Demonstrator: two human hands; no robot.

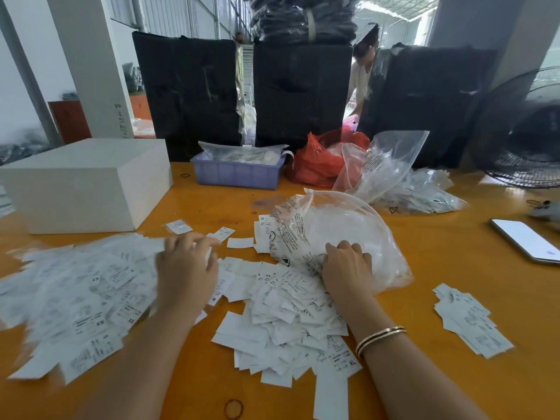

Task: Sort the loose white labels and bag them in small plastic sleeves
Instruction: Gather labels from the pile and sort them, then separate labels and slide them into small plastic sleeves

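Inspection found the loose white labels point(291, 301) spread in heaps across the orange counter point(424, 344): a large blurred heap at the left point(75, 298), a central heap between the forearms, and a smaller cluster point(469, 319) set well apart at the right, judged to be an already separated size.

The left hand point(186, 268) lay on the edge of the left heap, fingers curled over labels at their tips. Whether it pinched one could not be told.

The right hand point(347, 262) gripped the crumpled edge of a large clear plastic bag point(339, 234), fingers bunched in the film, apparently to keep the bag steady beside the central heap.

The bag's zip rim arched toward the far side, and its long axis ran from near left to far right.

The labels lay flat with no common direction; printed size marks faced several ways.

A lilac tray point(238, 174) of sleeves, a red bag point(318, 162), a white box point(85, 183) and a phone point(527, 241) stood clear of the work.

No label was yet sleeved at hand.
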